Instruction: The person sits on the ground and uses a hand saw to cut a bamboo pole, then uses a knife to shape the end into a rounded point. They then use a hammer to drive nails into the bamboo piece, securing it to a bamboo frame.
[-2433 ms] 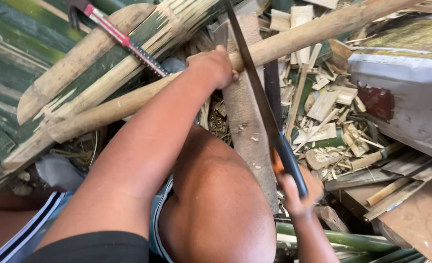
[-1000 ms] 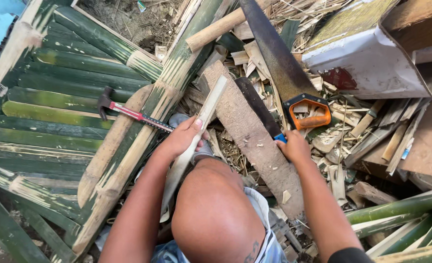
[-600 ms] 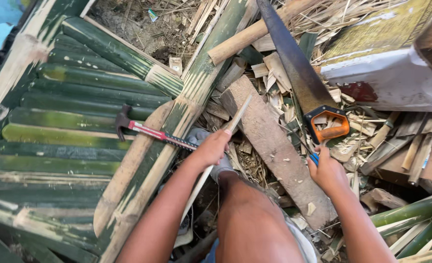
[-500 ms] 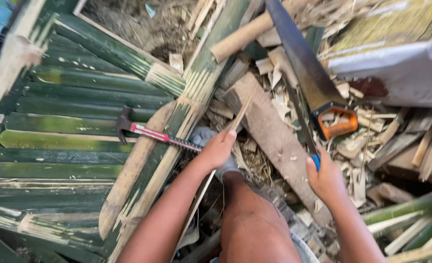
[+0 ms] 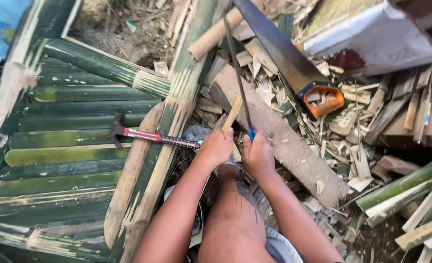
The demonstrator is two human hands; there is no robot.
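Head view: two hands, left hand (image 5: 217,146) gripping one strip (image 5: 233,113), right hand (image 5: 258,155) one blade (image 5: 236,63).

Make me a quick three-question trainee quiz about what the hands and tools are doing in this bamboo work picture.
1. True or false: the right hand grips a long thin dark blade with a blue handle.
2. What does the left hand hold? A: pale split bamboo strip; B: red-handled claw hammer.
3. Fill in: the orange-handled handsaw lies on the ___.

Key: 1 true; 2 A; 3 bamboo scraps.
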